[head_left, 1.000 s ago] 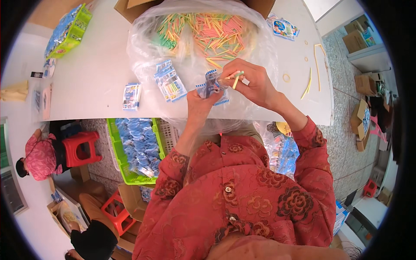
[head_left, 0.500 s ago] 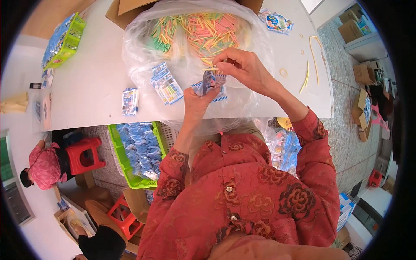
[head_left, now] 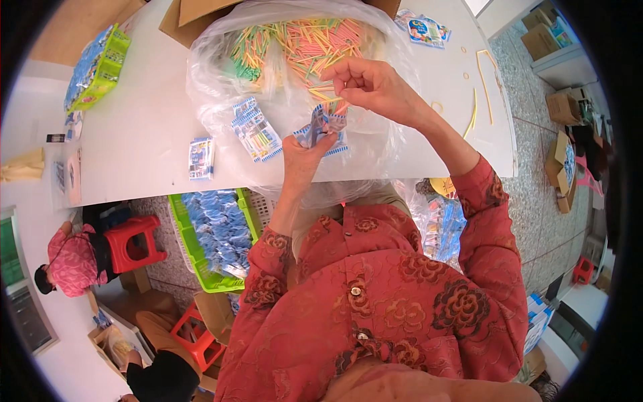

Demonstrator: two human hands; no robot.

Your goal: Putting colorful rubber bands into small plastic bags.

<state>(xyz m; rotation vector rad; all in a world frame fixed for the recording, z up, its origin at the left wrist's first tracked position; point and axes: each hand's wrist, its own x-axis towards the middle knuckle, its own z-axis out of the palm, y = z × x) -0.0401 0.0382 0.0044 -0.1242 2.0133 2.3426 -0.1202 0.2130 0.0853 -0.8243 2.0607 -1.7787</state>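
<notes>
Item: small blue-and-white packet (head_left: 320, 127), held open-mouthed over the clear plastic sheet (head_left: 221, 100) on the white desk (head_left: 134, 134).
Left hand (head_left: 303, 153): closed around the packet's lower part.
Right hand (head_left: 372, 84): fingertips pinched on a few coloured sticks (head_left: 337, 107), ends at the packet's mouth.
Stock: heap of coloured sticks (head_left: 301, 43) beyond; filled packets (head_left: 254, 130) beside; green crate (head_left: 201, 258) below the desk.
Handling advice: keep the mouth spread, align the sticks parallel, feed straight in.
</notes>
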